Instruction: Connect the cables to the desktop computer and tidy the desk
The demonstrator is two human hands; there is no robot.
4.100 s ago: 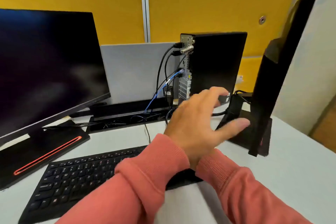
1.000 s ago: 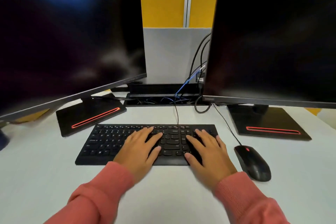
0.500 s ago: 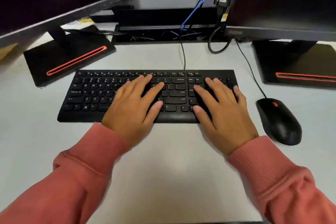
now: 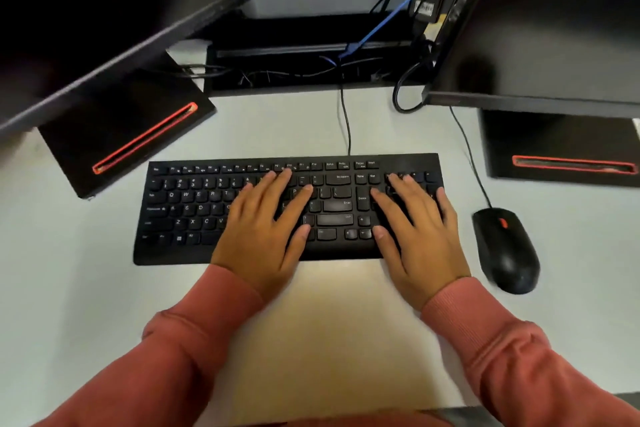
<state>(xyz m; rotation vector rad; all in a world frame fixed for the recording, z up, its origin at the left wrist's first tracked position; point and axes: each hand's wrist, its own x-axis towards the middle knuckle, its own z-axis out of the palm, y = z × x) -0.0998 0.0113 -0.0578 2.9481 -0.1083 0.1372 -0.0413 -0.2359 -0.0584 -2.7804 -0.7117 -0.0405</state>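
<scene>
A pale grey table point(image 4: 86, 288) is carrying everything here, with a flat black wired keyboard point(image 4: 194, 211) lying at its middle. Both hands are resting on that keyboard with fingers straight and spread, gripping nothing: the left hand point(image 4: 263, 236) is lying over the keys right of the keyboard's centre letters, and the right hand point(image 4: 419, 239) is covering its right end. Both arms are wearing dusty-pink knit sleeves point(image 4: 180, 357). Just right of the keyboard, a black oval mouse with a small red wheel point(image 4: 505, 250) is sitting on the table, its thin black cable point(image 4: 467, 149) running away behind it. A second thin black cable point(image 4: 346, 121) is leading from the keyboard's back edge to a dark cable trough point(image 4: 294, 59) behind it, where a blue cable point(image 4: 391, 17) is also dropping in. Behind the keyboard to the left and right, two black monitors point(image 4: 104, 3) are standing on flat black bases with red slots point(image 4: 138, 146). The computer itself is showing only as a dark blurred edge behind the right monitor.
</scene>
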